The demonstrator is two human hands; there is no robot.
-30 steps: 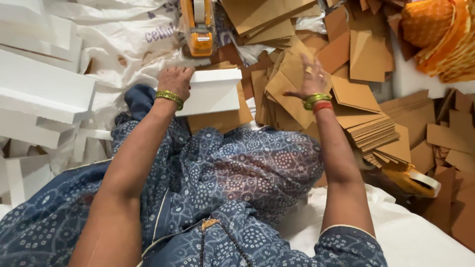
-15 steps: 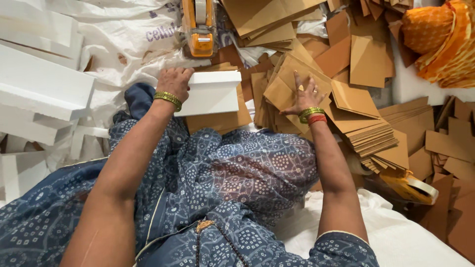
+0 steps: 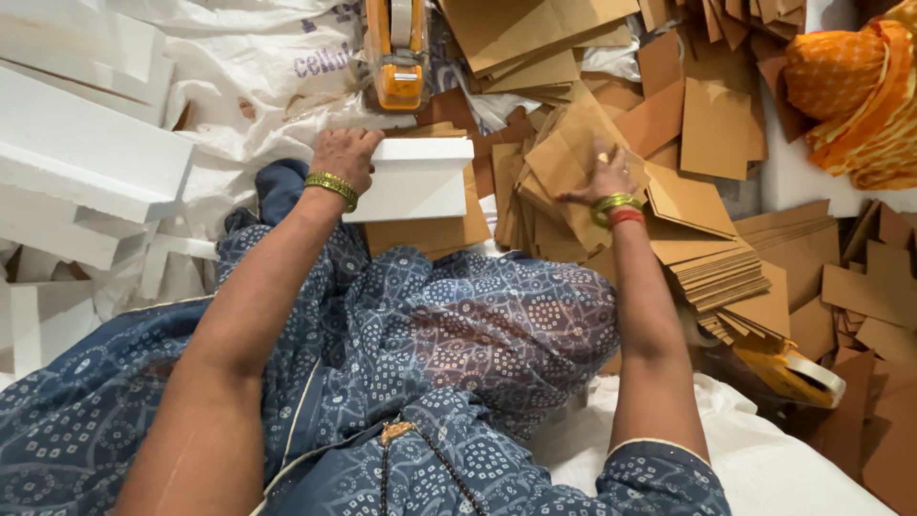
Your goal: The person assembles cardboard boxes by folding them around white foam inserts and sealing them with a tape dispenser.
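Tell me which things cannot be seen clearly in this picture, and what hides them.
- Head view: the left hand covers the near corner of the white foam block.
- Head view: the right hand lies on a brown cardboard sheet; whether it grips it is unclear, as the hand hides its own fingertips.
- Head view: the orange tape dispenser is cut off by the top edge.
- Head view: the yellow tape dispenser is partly under the cardboard stack.

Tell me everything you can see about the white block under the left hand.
The white foam block is a plain rectangular slab, matte and foam-like, with clean straight edges and no markings. It lies roughly level, its long side across the view, resting on a stack of brown cardboard sheets above the blue patterned lap. The left hand grips its left end, fingers curled over the top edge. An orange tape dispenser lies just beyond it, apart.
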